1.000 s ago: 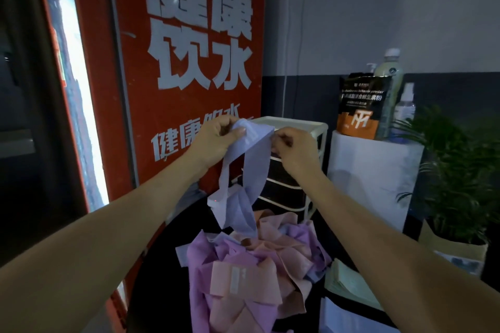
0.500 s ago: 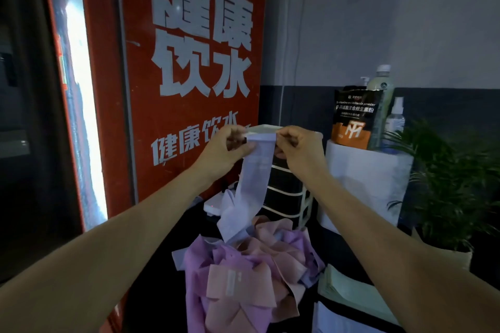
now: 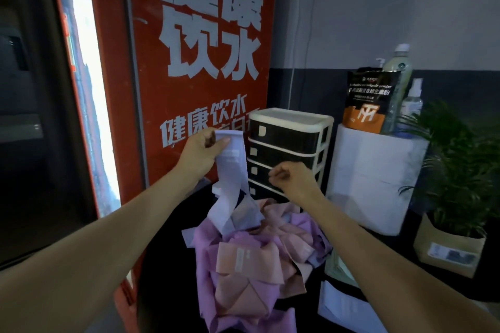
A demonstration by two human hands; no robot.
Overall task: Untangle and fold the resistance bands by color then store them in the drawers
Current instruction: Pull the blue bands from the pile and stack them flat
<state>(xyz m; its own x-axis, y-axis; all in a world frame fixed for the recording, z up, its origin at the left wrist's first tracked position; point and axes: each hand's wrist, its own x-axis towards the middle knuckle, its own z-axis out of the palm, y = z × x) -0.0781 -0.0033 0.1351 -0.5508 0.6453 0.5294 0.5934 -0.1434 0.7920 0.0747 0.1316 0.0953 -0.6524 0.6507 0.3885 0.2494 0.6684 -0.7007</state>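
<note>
My left hand (image 3: pixel 201 155) pinches the top end of a pale lavender band (image 3: pixel 232 170), which hangs down into a tangled pile of pink and purple bands (image 3: pixel 243 259) on the dark tabletop. To the right of the hanging band, my right hand (image 3: pixel 288 178) hovers with curled fingers and holds nothing. Just behind both hands stands a small drawer unit (image 3: pixel 290 143) with a cream frame and several dark drawers, all closed.
A red panel (image 3: pixel 203 48) with white characters rises at the left. To the right of the drawers stands a white box (image 3: pixel 376 178) with a black-and-orange pouch (image 3: pixel 369 101) and bottles (image 3: pixel 397 84) on top. A potted plant (image 3: pixel 460 184) is at far right. Papers (image 3: pixel 341 303) lie near the pile.
My right hand has let go of the lavender band and dropped lower to the right. The left hand still holds the band's top end. The view has shifted, showing the whole drawer unit.
</note>
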